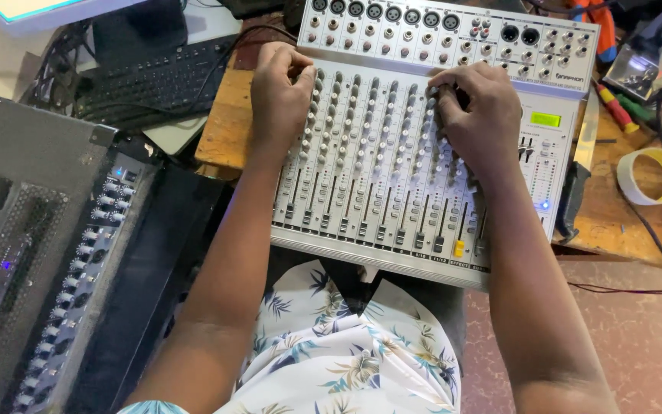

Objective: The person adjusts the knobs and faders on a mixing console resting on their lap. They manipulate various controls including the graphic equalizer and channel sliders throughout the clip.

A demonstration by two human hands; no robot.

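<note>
A grey audio mixer [377,176] with rows of knobs and faders lies on a wooden table, its near edge over my lap. My left hand [279,96] rests on the mixer's left side, fingers curled onto a knob near the top of the first columns. My right hand [478,111] lies over the knob columns right of centre, fingertips pinching a knob. A small green display [545,119] glows just right of my right hand.
A dark amplifier box [40,253] with a row of knobs stands at the left. A black keyboard [155,80] lies at the back left. A tape roll [651,176], a knife [580,169] and screwdrivers [616,107] lie on the wooden table [224,130] at the right.
</note>
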